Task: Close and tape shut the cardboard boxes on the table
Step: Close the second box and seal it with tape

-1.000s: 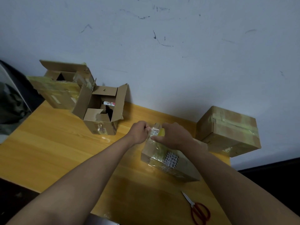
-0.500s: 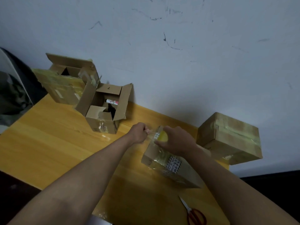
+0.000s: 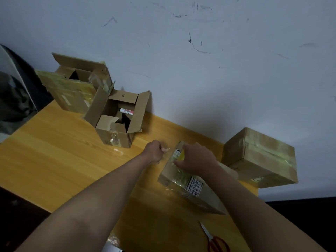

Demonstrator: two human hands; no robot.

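Apparently one brown cardboard box (image 3: 261, 157) behind the red-handled scissors (image 3: 217, 242) is sealed, two open boxes (image 3: 116, 119) remain, while the left hand (image 3: 154, 151) pinches clear tape and the right hand (image 3: 196, 157) grips the yellow tape roll (image 3: 181, 155).

Left hand (image 3: 155, 151) drawn further left of right hand (image 3: 195, 158), stretching clear tape (image 3: 168, 151) longer.

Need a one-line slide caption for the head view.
Left hand pulls clear tape from the roll the right hand holds on a box; two open boxes behind.
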